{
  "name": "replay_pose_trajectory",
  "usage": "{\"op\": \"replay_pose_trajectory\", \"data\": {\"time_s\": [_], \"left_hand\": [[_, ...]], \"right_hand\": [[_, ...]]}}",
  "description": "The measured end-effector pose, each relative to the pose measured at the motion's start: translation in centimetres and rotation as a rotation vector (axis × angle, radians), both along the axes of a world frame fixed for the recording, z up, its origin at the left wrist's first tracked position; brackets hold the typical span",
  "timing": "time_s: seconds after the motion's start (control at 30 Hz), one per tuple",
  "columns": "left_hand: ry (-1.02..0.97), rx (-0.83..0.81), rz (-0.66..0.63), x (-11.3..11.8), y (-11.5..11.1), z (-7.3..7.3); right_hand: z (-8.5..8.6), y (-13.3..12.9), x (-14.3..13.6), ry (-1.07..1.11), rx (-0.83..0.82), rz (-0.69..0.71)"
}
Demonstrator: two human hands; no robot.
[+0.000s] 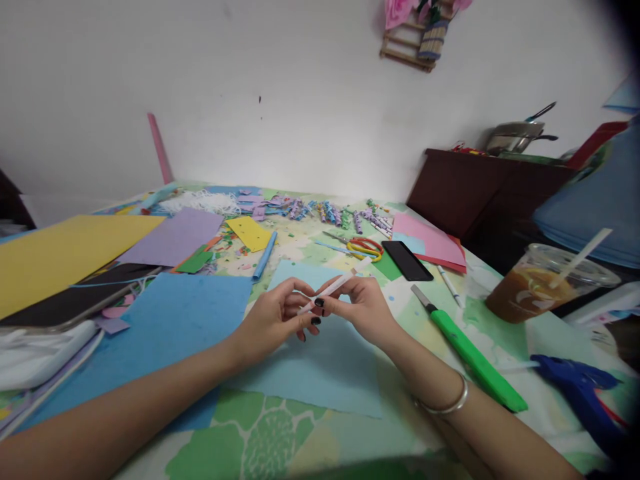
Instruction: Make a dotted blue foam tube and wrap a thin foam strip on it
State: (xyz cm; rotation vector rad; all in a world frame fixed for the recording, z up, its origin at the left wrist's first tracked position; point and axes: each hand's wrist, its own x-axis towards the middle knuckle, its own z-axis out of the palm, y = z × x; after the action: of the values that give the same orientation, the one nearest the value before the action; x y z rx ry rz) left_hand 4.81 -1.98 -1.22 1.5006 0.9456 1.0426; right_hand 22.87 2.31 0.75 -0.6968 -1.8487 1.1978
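Note:
Both hands meet above a light blue paper sheet (315,367) near the middle of the table. A thin white strip or stick (340,283) slants up to the right between them. My left hand (273,317) has its fingers closed on the strip's lower end. My right hand (357,303), with a silver bangle on its wrist, pinches the strip near its middle. The fingertips of the two hands almost touch. Beneath my left forearm lies a darker blue sheet (185,320).
Right of the hands lie a green-handled knife (475,357), a black phone (407,260), scissors (365,249), a blue glue gun (580,387) and a cup of brown drink (535,287). Yellow paper (65,247), purple paper (175,235) and curled paper pieces (327,212) lie farther off.

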Motion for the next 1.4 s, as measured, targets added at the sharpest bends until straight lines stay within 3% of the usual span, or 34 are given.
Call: {"op": "replay_pose_trajectory", "data": {"time_s": [0.13,0.33,0.53,0.63,0.77,0.87,0.93,1.13,1.27,1.4], "left_hand": [[0.07,0.02,0.057,-0.1,-0.1,0.0],[-0.047,-0.086,-0.11,-0.1,0.1,0.3],[-0.042,-0.092,-0.156,0.0,0.2,0.2],[0.046,0.063,-0.01,0.1,0.1,0.2],[0.269,0.414,0.261,0.0,-0.4,0.3],[0.362,0.603,0.302,0.0,-0.6,0.4],[0.384,0.635,0.288,0.0,-0.7,0.5],[0.301,0.386,0.245,0.0,-0.5,0.9],[0.136,0.193,0.184,0.0,-0.4,1.0],[0.045,0.1,0.084,-0.2,-0.1,0.9]], "right_hand": [[-0.1,0.1,-0.1,-0.019,0.036,-0.026],[-0.4,0.4,0.1,-0.027,0.072,-0.015],[-0.3,0.2,0.3,-0.046,0.05,-0.008],[-0.2,0.1,0.1,-0.078,0.039,-0.05],[-0.3,0.1,-0.1,-0.086,-0.002,-0.076],[-0.5,0.2,-0.2,-0.077,-0.015,-0.093],[-0.6,0.2,-0.3,-0.094,0.007,-0.091],[-0.7,0.4,-0.2,-0.085,0.017,-0.006],[-0.7,0.5,-0.1,-0.053,-0.031,-0.028],[-0.7,0.6,0.0,-0.075,0.005,-0.094]]}}
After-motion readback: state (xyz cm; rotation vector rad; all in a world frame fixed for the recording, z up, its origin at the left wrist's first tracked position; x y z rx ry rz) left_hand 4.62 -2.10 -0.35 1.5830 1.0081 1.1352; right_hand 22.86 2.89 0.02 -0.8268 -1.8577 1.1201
